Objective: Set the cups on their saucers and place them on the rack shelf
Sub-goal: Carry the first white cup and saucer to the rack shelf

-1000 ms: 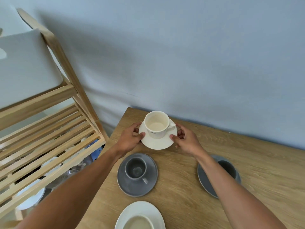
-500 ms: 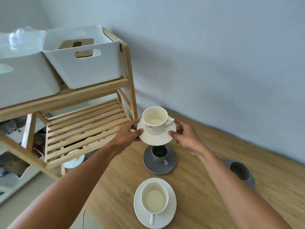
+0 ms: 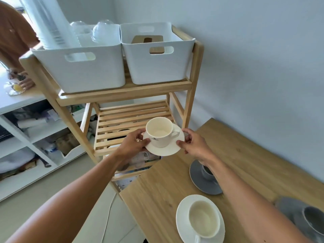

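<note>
Gripping saucer (image 3: 164, 148) before shelf edge (image 3: 105, 145)

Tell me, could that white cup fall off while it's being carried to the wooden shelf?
It might. The white cup only sits loose on its saucer, which the left hand and right hand pinch by the rim, so a tilt could slide it off. The slatted shelf lies under a low top rail that the cup could bump. Also, the right forearm passes just above a grey cup on the table.
</note>
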